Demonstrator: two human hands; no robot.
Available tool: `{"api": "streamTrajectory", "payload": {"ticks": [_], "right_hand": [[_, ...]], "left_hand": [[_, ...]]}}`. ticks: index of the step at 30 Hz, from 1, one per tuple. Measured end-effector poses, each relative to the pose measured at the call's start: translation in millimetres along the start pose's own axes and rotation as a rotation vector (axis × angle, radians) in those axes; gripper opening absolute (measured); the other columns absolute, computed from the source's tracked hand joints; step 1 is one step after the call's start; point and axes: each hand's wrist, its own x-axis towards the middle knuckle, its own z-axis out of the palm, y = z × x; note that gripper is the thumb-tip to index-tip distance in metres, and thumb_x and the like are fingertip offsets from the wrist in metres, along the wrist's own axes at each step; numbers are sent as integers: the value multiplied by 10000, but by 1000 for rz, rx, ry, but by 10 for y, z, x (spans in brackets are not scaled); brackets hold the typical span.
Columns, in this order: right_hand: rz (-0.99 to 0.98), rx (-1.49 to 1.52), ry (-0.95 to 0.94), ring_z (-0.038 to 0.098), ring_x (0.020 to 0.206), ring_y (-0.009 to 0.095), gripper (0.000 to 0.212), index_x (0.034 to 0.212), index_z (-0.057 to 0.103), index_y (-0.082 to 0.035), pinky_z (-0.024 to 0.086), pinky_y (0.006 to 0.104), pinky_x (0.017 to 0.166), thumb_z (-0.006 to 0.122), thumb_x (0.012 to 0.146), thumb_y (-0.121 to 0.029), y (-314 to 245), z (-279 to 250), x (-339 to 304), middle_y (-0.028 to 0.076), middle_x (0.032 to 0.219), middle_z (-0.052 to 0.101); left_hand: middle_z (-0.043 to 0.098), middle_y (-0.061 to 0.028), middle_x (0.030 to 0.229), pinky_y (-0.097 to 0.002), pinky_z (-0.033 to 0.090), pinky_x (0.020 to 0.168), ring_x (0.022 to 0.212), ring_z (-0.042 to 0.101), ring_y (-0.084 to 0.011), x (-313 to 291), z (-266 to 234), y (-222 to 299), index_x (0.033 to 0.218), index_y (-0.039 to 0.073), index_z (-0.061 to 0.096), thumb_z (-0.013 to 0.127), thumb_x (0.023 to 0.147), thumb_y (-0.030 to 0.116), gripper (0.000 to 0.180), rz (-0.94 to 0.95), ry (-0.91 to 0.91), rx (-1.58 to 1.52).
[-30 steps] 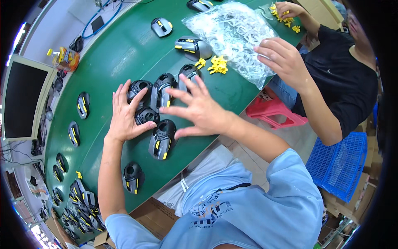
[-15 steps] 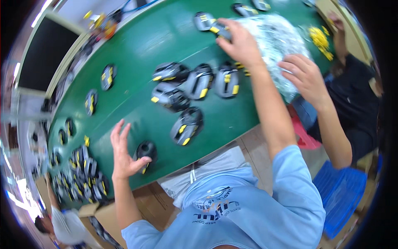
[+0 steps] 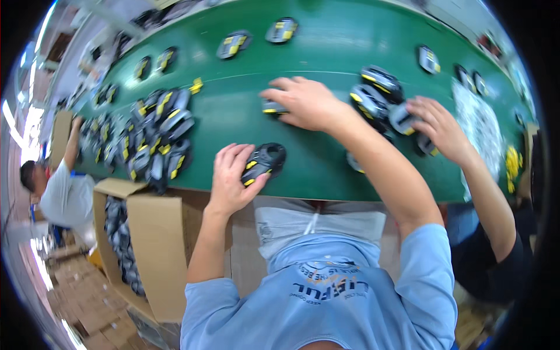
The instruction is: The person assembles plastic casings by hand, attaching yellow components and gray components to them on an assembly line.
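Note:
My left hand (image 3: 229, 181) is closed round the side of a black oval plastic housing (image 3: 272, 158) with yellow inserts and a round opening, lying on the green table. Farther off and to its right, my right hand (image 3: 309, 104) reaches over a grey housing with a yellow strip (image 3: 272, 107). Its fingers curl over that piece and hide most of it. A co-worker's hand (image 3: 436, 123) on the right touches another grey housing (image 3: 401, 118), beside a cluster of black and grey housings (image 3: 368, 100).
A heap of housings (image 3: 157, 131) covers the table's left part, near a small yellow piece (image 3: 196, 86). Single housings (image 3: 282, 30) lie along the far side. At right are a clear plastic bag (image 3: 481, 119) and yellow parts (image 3: 513, 163). An open carton (image 3: 154, 251) stands below the table edge.
The view has swung left. My left hand, open beside the black housing before, now closes on it. My right hand has brought the grey housing leftward from near the plastic bag.

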Motion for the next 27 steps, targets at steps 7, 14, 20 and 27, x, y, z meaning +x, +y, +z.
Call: {"api": "streamTrajectory", "payload": {"ticks": [7,14,20,27], "right_hand": [[-121,80,139,549,1269,379,646,1396,594,-163,455,468,1094,820,815,-328,-367,-173,88,155,1437,569],[-187,-6,34,564,1243,357,497,1308,665,-167,456,461,1087,791,848,-305,-468,-78,446,142,1394,600],[-296,231,66,601,1188,357,465,1305,657,-135,514,458,1019,760,883,-303,-849,140,716,150,1321,638],[-490,257,-212,568,1240,349,661,1353,625,-147,485,449,1053,831,778,-401,-1126,58,98,139,1395,593]], "left_hand": [[434,-247,1482,-575,315,1144,1385,375,-448,-273,-779,-815,1401,66,559,882,701,517,893,-363,390,453],[470,-252,1459,-552,322,1143,1366,401,-444,-80,-1198,-1415,1398,72,577,863,741,515,843,-325,455,567],[733,-203,1149,-447,466,1027,1136,640,-359,968,-1116,-1909,1313,52,665,658,886,643,729,-542,149,446],[739,-189,1065,-436,529,909,1003,676,-371,1256,-1163,-1774,1223,12,692,757,835,559,674,-394,272,101]]}}
